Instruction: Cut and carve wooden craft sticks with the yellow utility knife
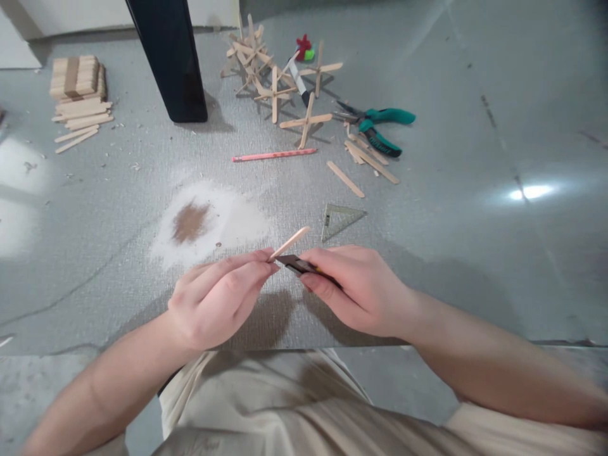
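My left hand (221, 294) pinches a thin wooden craft stick (291, 243) near its lower end, and the stick's rounded tip points up and right. In my closed right hand (356, 285) is a dark utility knife (304, 266), its blade meeting the stick beside my left fingertips. Both hands are just above the grey table (427, 221), near its front edge. A clear set square (338, 220) lies beyond my right hand. Past my left hand, white powder (242, 218) with a brown patch (190, 220) covers part of the surface.
Crossed-stick pieces (273, 92), a marker (299, 79) and a pink pencil (274, 155) lie farther back. Teal pliers (380, 123) rest by loose sticks (365, 155). A black upright object (175, 69) stands behind, right of bundled sticks (78, 77).
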`<state>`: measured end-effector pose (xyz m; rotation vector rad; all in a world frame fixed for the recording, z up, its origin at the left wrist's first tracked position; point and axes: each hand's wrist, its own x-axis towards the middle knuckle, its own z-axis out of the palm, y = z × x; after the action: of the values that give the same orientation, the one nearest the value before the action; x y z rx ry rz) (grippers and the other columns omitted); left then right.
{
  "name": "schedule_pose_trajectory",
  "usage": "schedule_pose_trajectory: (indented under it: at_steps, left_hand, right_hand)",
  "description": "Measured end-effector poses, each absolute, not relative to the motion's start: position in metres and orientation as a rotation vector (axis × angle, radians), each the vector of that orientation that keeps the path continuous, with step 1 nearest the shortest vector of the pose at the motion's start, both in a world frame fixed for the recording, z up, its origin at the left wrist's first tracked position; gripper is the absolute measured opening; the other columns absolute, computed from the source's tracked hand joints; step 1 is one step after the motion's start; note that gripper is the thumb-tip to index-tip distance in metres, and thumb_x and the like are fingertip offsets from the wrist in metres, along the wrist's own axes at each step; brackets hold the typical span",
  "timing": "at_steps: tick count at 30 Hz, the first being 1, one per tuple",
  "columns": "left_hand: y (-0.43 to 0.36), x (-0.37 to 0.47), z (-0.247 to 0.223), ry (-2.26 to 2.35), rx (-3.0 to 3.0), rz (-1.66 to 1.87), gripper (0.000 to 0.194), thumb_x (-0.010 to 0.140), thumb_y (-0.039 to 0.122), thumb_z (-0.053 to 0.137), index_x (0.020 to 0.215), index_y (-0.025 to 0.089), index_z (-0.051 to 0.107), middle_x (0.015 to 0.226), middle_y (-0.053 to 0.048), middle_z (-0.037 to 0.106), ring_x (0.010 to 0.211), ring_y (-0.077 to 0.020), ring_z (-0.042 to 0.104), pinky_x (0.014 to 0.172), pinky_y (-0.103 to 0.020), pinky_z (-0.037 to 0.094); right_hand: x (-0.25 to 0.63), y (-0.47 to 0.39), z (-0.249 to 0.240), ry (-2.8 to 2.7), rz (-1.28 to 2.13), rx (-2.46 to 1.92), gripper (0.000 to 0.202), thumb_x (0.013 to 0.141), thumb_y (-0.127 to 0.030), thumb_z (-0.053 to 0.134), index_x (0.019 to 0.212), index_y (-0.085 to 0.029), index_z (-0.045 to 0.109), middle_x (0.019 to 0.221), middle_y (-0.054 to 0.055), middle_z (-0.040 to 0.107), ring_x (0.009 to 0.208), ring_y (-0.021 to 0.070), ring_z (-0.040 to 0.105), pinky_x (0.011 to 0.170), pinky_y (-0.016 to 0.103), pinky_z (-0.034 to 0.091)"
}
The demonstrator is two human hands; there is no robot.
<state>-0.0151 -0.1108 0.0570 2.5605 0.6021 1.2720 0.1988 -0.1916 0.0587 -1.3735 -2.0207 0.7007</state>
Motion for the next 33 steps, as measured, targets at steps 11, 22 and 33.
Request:
schedule_pose_trajectory:
  at_steps: [11,22,33]
  left_hand:
    - [-0.109,-0.01,0.056,0.611,2.413,1.268,0.022,0.086,0.0,0.068,0.095,0.02,0.068,0.089,0.003,0.08,0.074,-0.0108,0.077,0.065,-0.017,0.065]
    - [-0.108,-0.008,0.059,0.701,2.247,1.102,0.02,0.086,0.007,0.074,0.092,0.025,0.067,0.082,0.005,0.079,0.07,-0.0113,0.076,0.062,-0.021,0.065]
    - [-0.1,-0.006,0.048,0.482,1.85,0.789,0.015,0.092,0.008,0.066,0.099,0.02,0.07,0.091,-0.003,0.072,0.072,-0.0116,0.075,0.061,-0.02,0.062]
  right_hand:
    - [0.202,-0.188,0.062,-1.983,0.851,-1.356,0.026,0.102,-0.022,0.043,0.076,-0.022,0.041,0.06,-0.007,0.042,0.051,0.0096,0.038,0.051,0.023,0.026]
    - [0.211,-0.185,0.061,-2.025,0.893,-1.353,0.024,0.102,-0.025,0.043,0.079,-0.021,0.049,0.059,-0.006,0.045,0.052,0.0103,0.04,0.052,0.024,0.029]
    - [0.208,-0.191,0.054,-1.164,1.449,-1.125,0.033,0.098,-0.038,0.058,0.124,-0.022,0.047,0.069,-0.006,0.058,0.048,0.0088,0.052,0.044,0.02,0.045]
